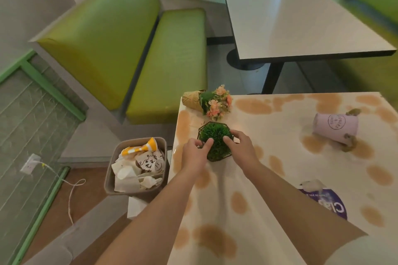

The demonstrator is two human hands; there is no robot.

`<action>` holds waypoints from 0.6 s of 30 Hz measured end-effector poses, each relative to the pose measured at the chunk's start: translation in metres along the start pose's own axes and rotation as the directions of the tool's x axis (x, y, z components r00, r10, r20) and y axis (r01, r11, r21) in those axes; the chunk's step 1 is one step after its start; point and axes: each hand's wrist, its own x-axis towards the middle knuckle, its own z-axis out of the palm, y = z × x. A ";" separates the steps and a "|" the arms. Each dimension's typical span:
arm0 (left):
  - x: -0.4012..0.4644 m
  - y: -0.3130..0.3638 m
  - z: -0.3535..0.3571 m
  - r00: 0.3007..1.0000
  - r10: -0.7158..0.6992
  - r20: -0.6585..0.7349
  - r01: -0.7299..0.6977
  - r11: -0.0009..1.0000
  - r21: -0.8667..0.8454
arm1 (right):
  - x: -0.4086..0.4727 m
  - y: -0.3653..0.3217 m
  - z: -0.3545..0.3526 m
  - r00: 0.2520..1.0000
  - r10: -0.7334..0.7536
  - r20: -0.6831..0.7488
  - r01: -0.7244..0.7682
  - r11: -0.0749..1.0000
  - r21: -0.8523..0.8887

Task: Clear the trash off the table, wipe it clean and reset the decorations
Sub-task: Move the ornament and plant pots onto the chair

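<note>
Right now both of your hands are on the round green grass ball in its black wire geometric frame [216, 140], which sits near the left edge of the cream counter [280, 157]. Your left hand [195, 154] has its fingers curled against the left side of the frame, the index finger lying across the grass; its grip is partly closed around the wire. Your right hand [242, 148] comes in from the other side, thumb and fingertips bent onto the grass and the frame, so the ornament is held between the two hands.

Your counter is blotched all over with tan spill stains [213, 239]. Just beyond the grass ball, at the far left corner, a small bouquet of peach artificial flowers in a woven cone [212, 101] lies on its side. Well apart to the right, a pale pink tin bucket with a printed round label [336, 128] is tipped over on its side. Near your right forearm lies a purple round sticker with white lettering [327, 202].

On the floor beside the counter's left edge stands a grey-brown waste bin [112, 170] full of crumpled paper and cups. Behind it runs a lime-green padded bench [168, 60], and farther back stands a grey table [301, 17].
</note>
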 end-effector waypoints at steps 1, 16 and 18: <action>-0.005 0.003 0.002 1.000 0.017 0.016 -0.017 1.000 -0.001 | -0.005 0.001 -0.006 0.999 0.021 -0.029 -0.020 0.999 0.043; -0.131 0.053 0.068 0.991 0.075 0.107 -0.046 0.968 -0.247 | -0.117 0.043 -0.129 0.971 0.222 -0.089 -0.167 0.895 0.414; -0.154 0.065 0.080 0.987 0.097 0.126 -0.061 0.962 -0.265 | -0.127 0.051 -0.155 0.968 0.228 -0.109 -0.160 0.887 0.434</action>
